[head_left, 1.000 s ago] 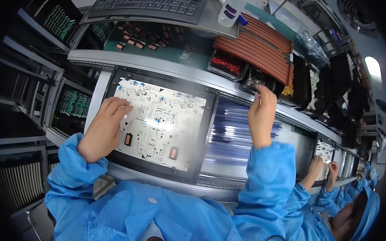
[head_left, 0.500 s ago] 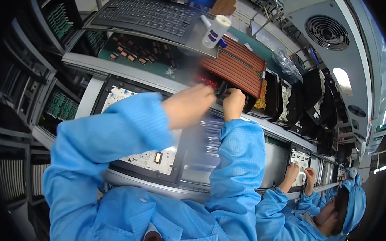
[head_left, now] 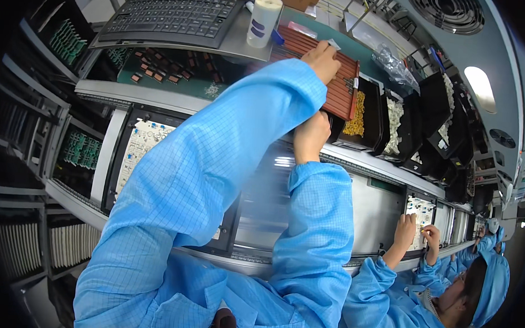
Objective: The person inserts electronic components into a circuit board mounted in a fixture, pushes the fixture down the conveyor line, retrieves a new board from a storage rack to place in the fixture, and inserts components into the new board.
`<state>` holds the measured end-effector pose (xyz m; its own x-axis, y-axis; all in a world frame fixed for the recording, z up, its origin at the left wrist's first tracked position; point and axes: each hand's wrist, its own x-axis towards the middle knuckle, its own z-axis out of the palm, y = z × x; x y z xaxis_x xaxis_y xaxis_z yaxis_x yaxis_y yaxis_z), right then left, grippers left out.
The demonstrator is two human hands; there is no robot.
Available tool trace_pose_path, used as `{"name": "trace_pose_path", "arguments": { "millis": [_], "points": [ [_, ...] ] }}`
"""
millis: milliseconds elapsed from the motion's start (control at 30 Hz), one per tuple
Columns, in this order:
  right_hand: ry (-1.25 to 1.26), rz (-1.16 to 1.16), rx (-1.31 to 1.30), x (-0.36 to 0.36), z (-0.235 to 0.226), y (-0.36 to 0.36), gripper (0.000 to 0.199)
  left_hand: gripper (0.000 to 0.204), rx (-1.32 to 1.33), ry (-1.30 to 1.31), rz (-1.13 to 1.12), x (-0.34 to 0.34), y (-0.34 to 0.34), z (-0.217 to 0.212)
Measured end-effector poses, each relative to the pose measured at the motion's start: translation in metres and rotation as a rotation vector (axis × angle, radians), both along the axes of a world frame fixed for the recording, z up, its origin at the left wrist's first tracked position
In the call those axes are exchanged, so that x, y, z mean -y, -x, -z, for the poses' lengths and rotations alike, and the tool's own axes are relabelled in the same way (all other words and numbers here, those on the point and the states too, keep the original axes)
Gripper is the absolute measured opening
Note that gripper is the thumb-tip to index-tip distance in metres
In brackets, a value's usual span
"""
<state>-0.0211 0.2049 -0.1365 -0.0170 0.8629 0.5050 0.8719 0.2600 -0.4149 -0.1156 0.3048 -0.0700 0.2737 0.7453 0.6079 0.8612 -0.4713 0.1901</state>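
Note:
My left hand [head_left: 323, 61] reaches far forward, over a row of long reddish-brown tubes [head_left: 336, 95] lying side by side. Its fingers are bent and drawn together at the tubes' far side, beside a small white tag [head_left: 333, 44]. Whatever they hold, if anything, is hidden. Below it, at the near edge of the tubes, my right hand [head_left: 313, 134] is closed, its fingertips partly covered by the left sleeve and turned away. What it grips cannot be made out. A circuit board [head_left: 148, 141] in a dark frame lies on the rail, largely behind my left arm.
Black bins at the right hold yellow parts [head_left: 355, 118] and white parts [head_left: 394, 124]. A white roll [head_left: 264, 21] stands beside the keyboard [head_left: 172, 18]. Dark-and-orange components [head_left: 154, 69] lie on the green mat. A co-worker's hands [head_left: 416, 234] work over another board at the right.
My left hand has moved forward and right, from beside my right hand to the far side of the tubes. My right hand stays near the tubes' front edge. The view has shifted a little.

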Motion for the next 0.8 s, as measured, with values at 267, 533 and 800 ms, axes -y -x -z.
{"name": "trace_pose_path", "arguments": {
  "millis": [267,533,800],
  "points": [
    [-0.013,-0.098,-0.162,0.003,-0.008,-0.003,0.021,0.013,-0.158,-0.098,-0.085,-0.016,-0.002,-0.004],
    [-0.048,-0.156,-0.156,0.002,-0.005,0.022,0.009,0.018,-0.147,-0.305,-0.23,-0.036,0.005,0.01],
    [-0.065,-0.083,-0.103,-0.003,0.002,-0.007,0.007,0.016,0.019,0.029,0.301,0.158,0.063,-0.043]
  ]
}}
